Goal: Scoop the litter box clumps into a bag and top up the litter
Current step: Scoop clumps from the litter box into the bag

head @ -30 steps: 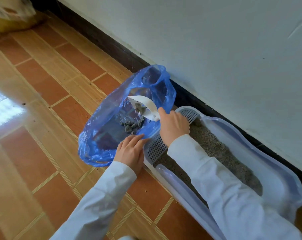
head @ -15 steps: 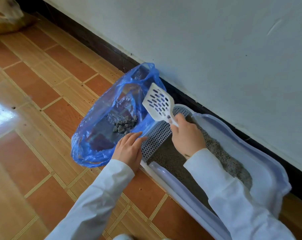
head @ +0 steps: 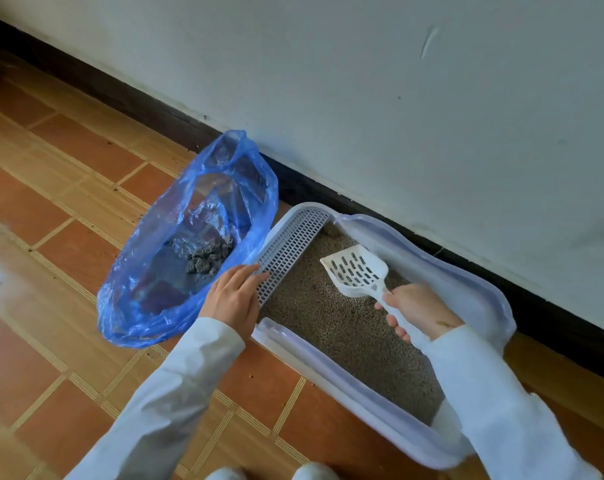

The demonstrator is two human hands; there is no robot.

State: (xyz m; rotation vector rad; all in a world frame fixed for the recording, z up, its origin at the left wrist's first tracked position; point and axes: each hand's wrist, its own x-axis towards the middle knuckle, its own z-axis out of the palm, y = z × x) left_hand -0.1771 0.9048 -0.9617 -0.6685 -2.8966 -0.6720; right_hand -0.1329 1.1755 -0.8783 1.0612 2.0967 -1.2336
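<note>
Pale lilac plastic litter box (head: 480,292) sits on the tiled floor against the wall, filled with grey-brown granular litter (head: 345,327). Right hand (head: 418,311), grip clamped on the handle, holds the white slotted plastic scoop (head: 354,270) just above the litter. Left hand (head: 233,299) rests with fingers loosely apart on the grated step, beside the open blue plastic bag (head: 148,296) containing grey clumps (head: 208,256).

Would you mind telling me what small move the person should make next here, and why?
Probably lower the scoop into the litter for another pass: it looks empty above the litter in the right hand, the clumps lie in the blue bag, and the left hand rests at the bag's edge.
</note>
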